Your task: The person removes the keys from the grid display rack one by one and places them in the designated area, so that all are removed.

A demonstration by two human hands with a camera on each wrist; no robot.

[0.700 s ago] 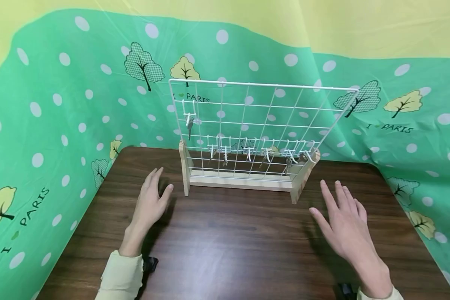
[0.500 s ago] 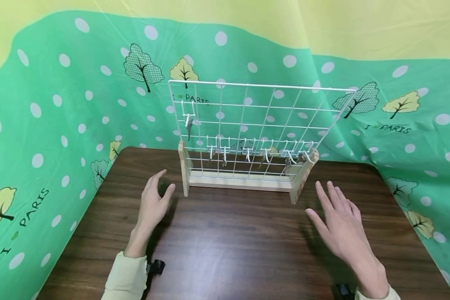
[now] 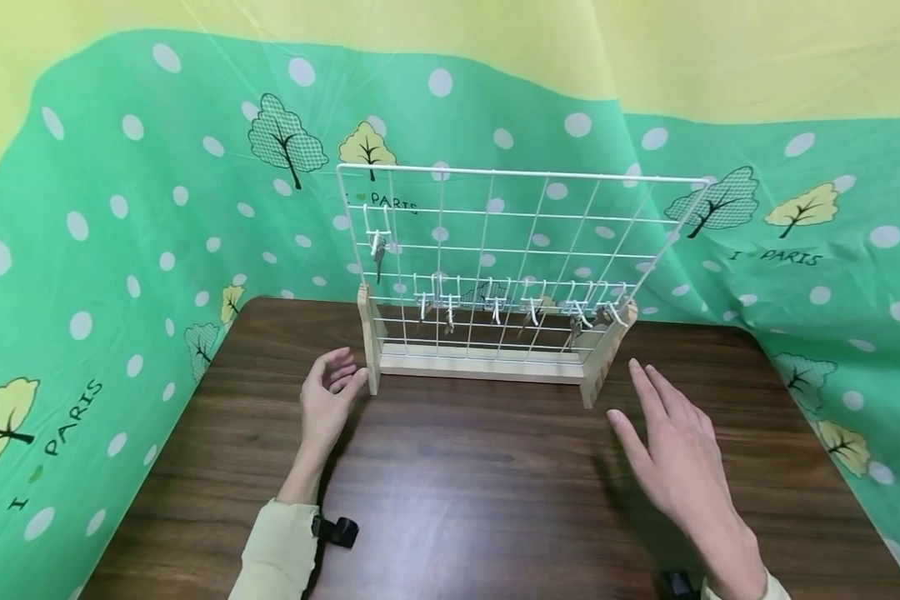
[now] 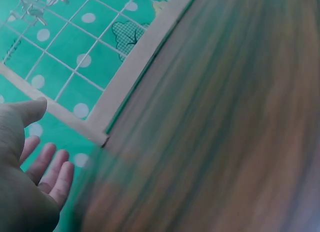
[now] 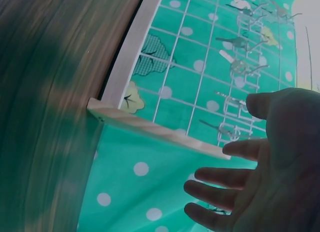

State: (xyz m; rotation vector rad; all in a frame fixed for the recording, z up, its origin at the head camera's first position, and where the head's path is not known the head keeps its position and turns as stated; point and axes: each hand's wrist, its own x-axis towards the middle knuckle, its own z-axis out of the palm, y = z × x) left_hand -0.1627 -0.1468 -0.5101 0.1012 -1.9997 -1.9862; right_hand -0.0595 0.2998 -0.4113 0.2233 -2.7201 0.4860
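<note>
A white wire grid stands upright in a wooden base. On a double hook near its upper left hangs a key. Several more hooks with keys line a lower row. My left hand is beside the base's left wooden leg, fingers loosely bent and thumb close to the wood; contact cannot be told. In the left wrist view the thumb overlaps that leg. My right hand, fingers extended, hovers right of the right wooden leg, holding nothing.
The stand sits towards the back of a dark wooden table. A green and yellow cloth with dots and trees hangs behind and along both sides. A black strap piece sits at my left wrist.
My left hand has moved right and inward, up to the stand's left leg, and its fingers have bent more. The right hand has shifted slightly left. The stand and keys stay put.
</note>
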